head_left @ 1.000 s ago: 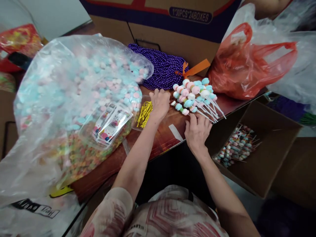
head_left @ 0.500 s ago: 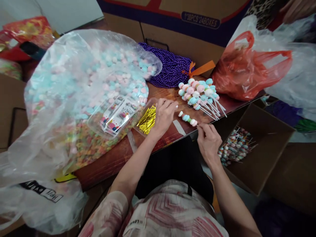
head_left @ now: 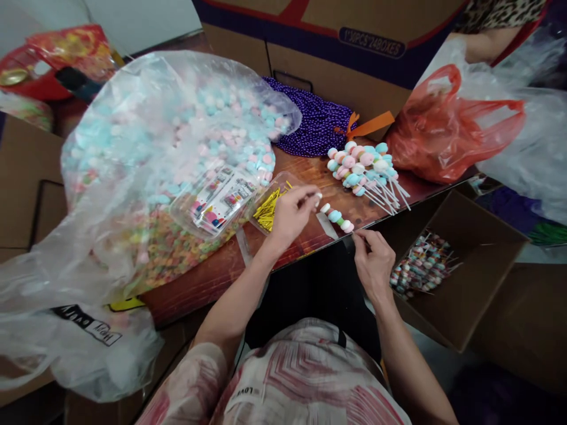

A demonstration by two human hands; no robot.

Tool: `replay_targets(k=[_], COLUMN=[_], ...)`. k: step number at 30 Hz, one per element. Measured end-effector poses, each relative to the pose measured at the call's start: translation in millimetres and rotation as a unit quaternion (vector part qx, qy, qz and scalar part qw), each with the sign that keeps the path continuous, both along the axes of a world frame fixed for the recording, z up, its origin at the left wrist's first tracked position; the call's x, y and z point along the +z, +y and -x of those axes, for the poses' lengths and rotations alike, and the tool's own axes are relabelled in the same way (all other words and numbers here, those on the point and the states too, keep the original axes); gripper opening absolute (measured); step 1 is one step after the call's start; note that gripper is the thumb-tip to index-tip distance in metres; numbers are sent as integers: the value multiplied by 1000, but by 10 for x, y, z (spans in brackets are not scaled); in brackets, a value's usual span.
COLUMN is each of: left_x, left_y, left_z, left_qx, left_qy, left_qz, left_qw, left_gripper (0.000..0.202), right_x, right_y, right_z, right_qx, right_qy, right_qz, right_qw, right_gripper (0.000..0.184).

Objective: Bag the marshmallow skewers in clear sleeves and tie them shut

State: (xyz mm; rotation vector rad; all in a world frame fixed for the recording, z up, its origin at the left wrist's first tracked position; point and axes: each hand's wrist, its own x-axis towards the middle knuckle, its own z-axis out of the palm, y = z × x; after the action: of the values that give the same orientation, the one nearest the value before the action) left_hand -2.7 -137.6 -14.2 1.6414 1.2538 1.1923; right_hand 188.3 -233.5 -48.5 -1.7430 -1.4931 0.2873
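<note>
My right hand [head_left: 374,257] is closed in a pinch on the bare stick end of a candy skewer [head_left: 337,218]. The skewer carries white, blue, green and pink pieces and tilts up to the left at the table's front edge. My left hand [head_left: 293,216] is closed too, thumb and forefinger pinching a small white candy [head_left: 318,197] just short of the skewer's far tip. Under the left wrist is a clear tray of gold twist ties [head_left: 268,209]. Just beyond the skewer lies a pile of candy skewers [head_left: 361,168], white sticks towards me.
A big clear bag of pastel candies [head_left: 177,136] covers the left side, with a tray of printed cards [head_left: 221,198] on it. Purple beads [head_left: 310,118] and a red plastic bag [head_left: 452,130] lie behind. An open carton [head_left: 482,277] holds more skewers at lower right.
The view has shifted slightly. My left hand has turned a little and the white candy is nearer the skewer's tip. A person's forearm shows more at upper right.
</note>
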Motion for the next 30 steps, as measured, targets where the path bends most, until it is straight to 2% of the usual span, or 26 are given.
replay_targets(k=[3,5,9,12,15,18,21,24,27,30], left_x=[-41,-105,-167,-170,-189,-178,-109,-72,-137,-251], left_y=[-319,-458,-529,-456,-324,-211,-227,-398,-608,-683], left_z=[78,154,258,235,164,115,140,248,393,499], left_qx=[-80,-67,-16,-36,-51,-41,5,94,190,239], left_qy=[-5,19,48,67,55,22,6,-20,-88,-146], left_qz=[110,119,31,-49,-85,-123,-127,-68,9,79], left_qw=[991,990,998,996,994,991,992,993,978,957], left_gripper=[13,12,12,12,14,15,17,20,19,20], right_x=[16,23,20,7,-5,-11,-6,3,-1,-22], right_y=[-35,-61,-96,-106,-110,-112,-109,-107,-110,-114], right_z=[-33,-36,13,73,113,122,117,116,121,135], right_qx=[-3,0,17,22,25,16,11,16,27,39], right_qy=[-8,-12,-10,-1,9,17,20,22,22,22], right_qz=[3,5,14,16,17,21,21,18,19,21], right_qw=[1000,1000,1000,1000,1000,1000,1000,999,999,999], right_gripper=[17,17,18,18,18,18,18,19,19,18])
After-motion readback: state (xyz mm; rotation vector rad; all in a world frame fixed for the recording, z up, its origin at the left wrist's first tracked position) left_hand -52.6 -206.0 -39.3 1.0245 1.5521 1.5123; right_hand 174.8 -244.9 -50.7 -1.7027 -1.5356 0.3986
